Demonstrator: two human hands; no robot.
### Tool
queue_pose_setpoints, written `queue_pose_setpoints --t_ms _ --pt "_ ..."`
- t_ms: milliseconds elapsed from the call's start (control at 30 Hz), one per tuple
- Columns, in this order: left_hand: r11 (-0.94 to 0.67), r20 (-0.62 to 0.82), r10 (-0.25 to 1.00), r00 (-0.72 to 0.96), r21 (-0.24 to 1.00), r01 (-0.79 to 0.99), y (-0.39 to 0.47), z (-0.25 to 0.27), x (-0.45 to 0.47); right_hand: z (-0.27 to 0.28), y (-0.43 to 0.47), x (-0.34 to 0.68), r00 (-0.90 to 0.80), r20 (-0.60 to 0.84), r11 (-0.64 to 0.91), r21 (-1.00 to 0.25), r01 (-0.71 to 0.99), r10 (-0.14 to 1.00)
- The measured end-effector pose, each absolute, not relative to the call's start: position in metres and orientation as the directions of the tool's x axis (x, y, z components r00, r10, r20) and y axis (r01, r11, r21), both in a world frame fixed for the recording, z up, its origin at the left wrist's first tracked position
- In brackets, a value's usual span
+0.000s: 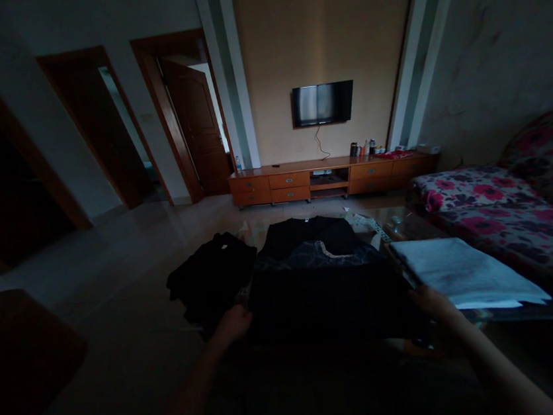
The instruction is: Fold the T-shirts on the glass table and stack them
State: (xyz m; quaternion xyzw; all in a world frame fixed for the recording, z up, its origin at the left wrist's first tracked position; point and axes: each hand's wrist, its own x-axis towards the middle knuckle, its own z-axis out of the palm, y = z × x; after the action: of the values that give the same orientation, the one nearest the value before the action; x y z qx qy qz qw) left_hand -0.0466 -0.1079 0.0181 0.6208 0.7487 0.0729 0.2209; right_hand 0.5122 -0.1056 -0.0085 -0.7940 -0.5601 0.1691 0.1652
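Note:
A black shirt (316, 296) with a dark grey patterned band across it lies spread before me, a small white label at its far neckline. My left hand (237, 322) is closed on its left edge, and my right hand (429, 300) grips the right edge. The shirt's near part is too dark to make out. Left of it rests a heap of black clothing (214, 271) with a small pale tag. To the right, close to my right hand, lies a flat pale blue-white sheet (468, 272) of cloth or plastic.
A glass table (411, 222) shows beyond the clothes. A sofa (486, 203) with a floral cover stands at the right. Along the far wall runs a wooden TV cabinet (288, 181) with bottles on it, below a wall-mounted television (323, 103). A brown piece of furniture (28, 349) is at the left.

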Motion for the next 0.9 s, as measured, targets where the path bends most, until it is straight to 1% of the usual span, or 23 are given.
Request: queue_pose_setpoints --t_ms 67,133,200,267,333,400,433,467,500,533,600,633,700,767,900 --pt "0.223 -0.237 0.963 -0.130 0.427 0.877 -0.106 0.023 -0.046 -0.004 -0.104 0.515 0.295 -0.118 -0.308 -0.573 0.760 0.948" --pt "0.227 -0.232 0.965 -0.127 0.484 0.845 -0.105 0.028 -0.044 0.000 -0.104 0.516 0.277 -0.165 -0.310 -0.701 0.642 0.947" --pt "0.246 -0.230 0.964 -0.132 0.591 0.768 -0.107 0.032 -0.042 0.006 -0.107 0.515 0.300 -0.186 -0.324 -0.789 0.522 0.936" --pt "0.279 -0.249 0.959 -0.138 0.724 0.631 -0.110 0.037 -0.040 0.012 -0.112 0.512 0.326 -0.217 -0.344 -0.846 0.407 0.920" --pt "0.297 -0.284 0.954 -0.101 0.836 0.461 -0.113 0.040 -0.039 0.020 -0.119 0.508 0.303 -0.250 -0.337 -0.899 0.280 0.920" --pt "0.283 -0.291 0.957 -0.025 0.904 0.321 -0.116 0.042 -0.039 0.027 -0.125 0.503 0.240 -0.254 -0.304 -0.932 0.198 0.937" --pt "0.265 -0.280 0.960 0.012 0.918 0.294 -0.116 0.042 -0.040 0.029 -0.127 0.501 0.211 -0.246 -0.285 -0.941 0.181 0.946" --pt "0.242 -0.268 0.962 0.044 0.919 0.312 -0.116 0.042 -0.042 0.031 -0.128 0.499 0.187 -0.236 -0.269 -0.947 0.175 0.954" --pt "0.208 -0.253 0.965 0.074 0.902 0.378 -0.116 0.040 -0.044 0.031 -0.128 0.498 0.172 -0.229 -0.259 -0.949 0.181 0.958" --pt "0.158 -0.236 0.966 0.107 0.863 0.480 -0.116 0.038 -0.046 0.031 -0.127 0.498 0.162 -0.218 -0.247 -0.950 0.190 0.962" --pt "0.010 -0.196 0.962 0.190 0.721 0.693 -0.117 0.032 -0.052 0.029 -0.125 0.498 0.142 -0.196 -0.223 -0.953 0.206 0.970" --pt "-0.066 -0.180 0.956 0.233 0.641 0.765 -0.117 0.029 -0.055 0.028 -0.124 0.499 0.132 -0.189 -0.214 -0.954 0.209 0.973" --pt "-0.166 -0.171 0.939 0.299 0.534 0.829 -0.119 0.024 -0.061 0.027 -0.123 0.500 0.108 -0.178 -0.197 -0.960 0.201 0.978" --pt "-0.176 -0.206 0.923 0.324 0.523 0.834 -0.120 0.023 -0.064 0.029 -0.124 0.499 0.090 -0.159 -0.173 -0.969 0.177 0.983" --pt "-0.080 -0.334 0.881 0.335 0.593 0.801 -0.124 0.026 -0.064 0.035 -0.126 0.495 0.071 -0.159 -0.168 -0.974 0.153 0.985"
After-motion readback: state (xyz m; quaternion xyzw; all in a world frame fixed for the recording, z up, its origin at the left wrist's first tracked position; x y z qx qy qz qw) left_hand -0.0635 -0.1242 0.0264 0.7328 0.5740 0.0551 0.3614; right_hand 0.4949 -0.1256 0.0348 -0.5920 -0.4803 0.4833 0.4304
